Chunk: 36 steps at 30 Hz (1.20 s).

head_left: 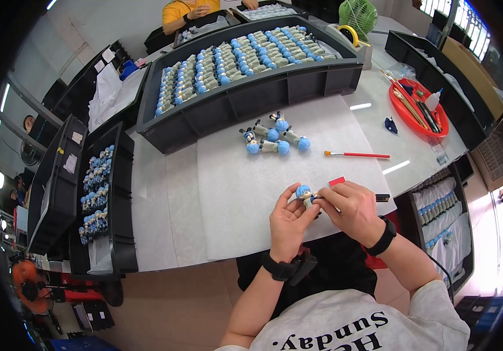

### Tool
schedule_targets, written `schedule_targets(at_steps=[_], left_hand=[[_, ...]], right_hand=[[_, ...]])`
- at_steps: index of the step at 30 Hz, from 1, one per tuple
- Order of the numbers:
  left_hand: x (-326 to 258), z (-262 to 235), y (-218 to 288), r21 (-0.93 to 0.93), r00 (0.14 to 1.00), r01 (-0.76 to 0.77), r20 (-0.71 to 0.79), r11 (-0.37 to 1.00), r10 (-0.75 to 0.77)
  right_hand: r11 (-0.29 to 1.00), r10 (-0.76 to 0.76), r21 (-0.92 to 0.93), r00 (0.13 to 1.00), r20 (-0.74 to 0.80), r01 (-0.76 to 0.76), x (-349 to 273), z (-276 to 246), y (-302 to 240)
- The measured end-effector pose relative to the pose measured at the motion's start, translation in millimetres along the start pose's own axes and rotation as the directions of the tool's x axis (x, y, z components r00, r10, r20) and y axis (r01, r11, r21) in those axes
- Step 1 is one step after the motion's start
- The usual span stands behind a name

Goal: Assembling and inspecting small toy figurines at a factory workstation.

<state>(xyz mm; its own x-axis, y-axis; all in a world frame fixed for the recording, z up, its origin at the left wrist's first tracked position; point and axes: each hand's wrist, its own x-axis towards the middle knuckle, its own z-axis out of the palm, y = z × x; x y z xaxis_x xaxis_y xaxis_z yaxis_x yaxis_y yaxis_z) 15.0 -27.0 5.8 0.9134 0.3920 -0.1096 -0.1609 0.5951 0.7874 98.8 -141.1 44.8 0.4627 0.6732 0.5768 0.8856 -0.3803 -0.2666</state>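
A small blue-haired figurine (303, 192) is upright between my two hands, just above the near edge of a white sheet (234, 199). My left hand (288, 227) closes on its body from the left, thumb and fingers around it. From the right, my right hand (354, 209) pinches with its fingertips against the figurine's side; whether a small part is between them is hidden. Beside that hand a red piece (337, 181) and a black bar-shaped thing (382, 198) show partly. Farther off, several similar figurines (275, 147) lie on the sheet, near a red-handled brush (356, 155).
A large dark crate (251, 88) of figurines in rows stands at the back. Another crate (124, 234) of figurines is at the left. A red tray (443, 130) of brushes and pens sits at the right, above a lower crate (467, 248). Across the table is a person in yellow (175, 13).
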Motion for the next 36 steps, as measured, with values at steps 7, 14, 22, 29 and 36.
schedule_targets(at_steps=[7,14,22,29,36], left_hand=[[0.3,-0.6,-0.6,-0.027,1.0,-0.002,0.007,1.0,0.002],[0.8,-0.9,-1.7,0.012,1.0,-0.009,0.01,1.0,0.009],[0.3,-1.2,-2.0,-0.012,1.0,-0.011,0.001,1.0,0.011],[1.0,-1.3,-1.5,-0.001,1.0,-0.012,0.005,1.0,0.012],[0.6,-0.3,-0.6,0.005,1.0,-0.019,-0.004,1.0,0.019]], right_hand=[[0.998,-0.06,0.005,0.998,-0.005,0.06,2.5,-3.5,0.8],[1.0,-0.002,-0.002,1.0,0.024,0.002,0.5,-1.5,0.6],[0.998,-0.058,-0.012,0.998,-0.013,0.058,0.9,-1.9,0.7],[0.997,-0.07,-0.025,0.997,0.015,0.07,1.8,-1.6,1.4],[0.998,-0.034,-0.05,0.999,-0.006,0.034,0.8,1.2,-0.2]])
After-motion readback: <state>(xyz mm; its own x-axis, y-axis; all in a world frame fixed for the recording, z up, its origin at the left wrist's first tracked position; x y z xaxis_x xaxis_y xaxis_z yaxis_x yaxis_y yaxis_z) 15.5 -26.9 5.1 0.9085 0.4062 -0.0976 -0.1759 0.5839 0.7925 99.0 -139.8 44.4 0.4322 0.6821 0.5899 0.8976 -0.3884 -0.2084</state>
